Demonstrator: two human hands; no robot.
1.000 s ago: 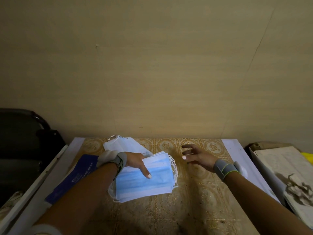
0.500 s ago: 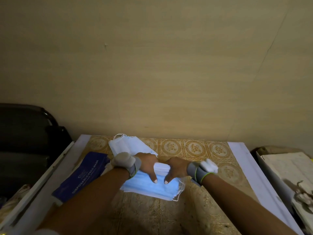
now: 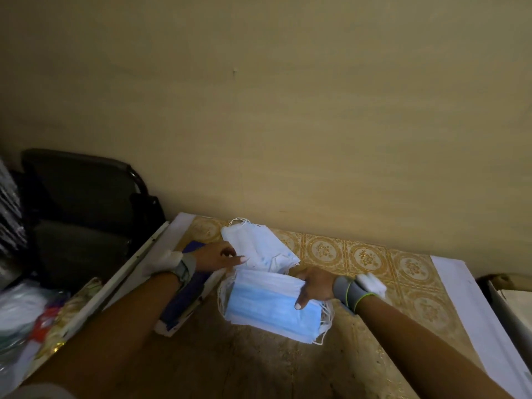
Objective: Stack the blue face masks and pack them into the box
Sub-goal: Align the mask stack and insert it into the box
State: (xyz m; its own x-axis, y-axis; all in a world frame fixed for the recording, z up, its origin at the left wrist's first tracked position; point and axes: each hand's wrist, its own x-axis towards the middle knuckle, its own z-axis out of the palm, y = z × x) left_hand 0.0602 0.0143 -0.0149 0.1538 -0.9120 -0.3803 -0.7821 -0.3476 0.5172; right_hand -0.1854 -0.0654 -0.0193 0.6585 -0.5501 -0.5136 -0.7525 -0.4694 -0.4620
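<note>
Holding the stack of blue masks [image 3: 270, 308] by its right end, the right hand [image 3: 315, 286] has thumb on top and fingers hidden beneath, the stack resting mid-worktop [image 3: 371, 254]. Left hand [image 3: 217, 256] reaches with straight fingers, tips touching the loose pale masks [image 3: 256, 249] lying behind the stack near the wall; it grips nothing. Dark blue box [image 3: 187, 292] lies flat left of the stack, under the left forearm
</note>
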